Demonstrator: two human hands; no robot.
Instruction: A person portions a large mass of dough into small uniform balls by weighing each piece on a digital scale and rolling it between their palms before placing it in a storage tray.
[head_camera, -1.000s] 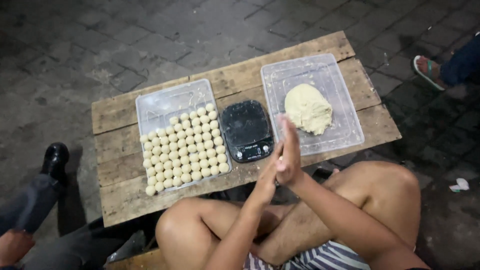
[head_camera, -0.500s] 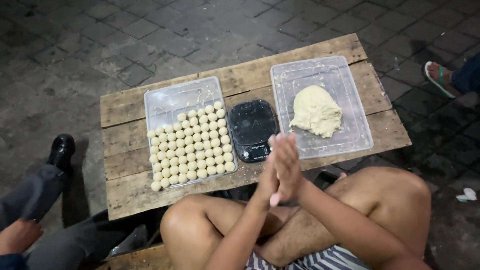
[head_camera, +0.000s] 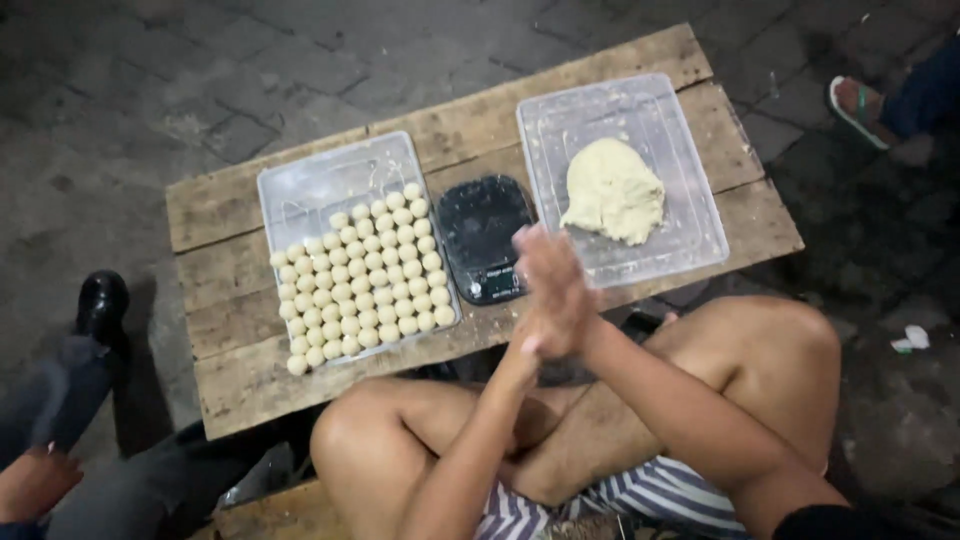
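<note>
both grips, left hand (head_camera: 533, 335) and right hand (head_camera: 556, 285), pressed palm to palm, contents hidden, over the kitchen scale (head_camera: 484, 238) on the worktop (head_camera: 240, 375).

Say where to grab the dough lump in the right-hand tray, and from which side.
Pinch the dough lump at its near lower edge, coming from above: the tray is open-topped, its walls block a sideways approach, and that edge lies closest to the pressed-together hands.
</note>
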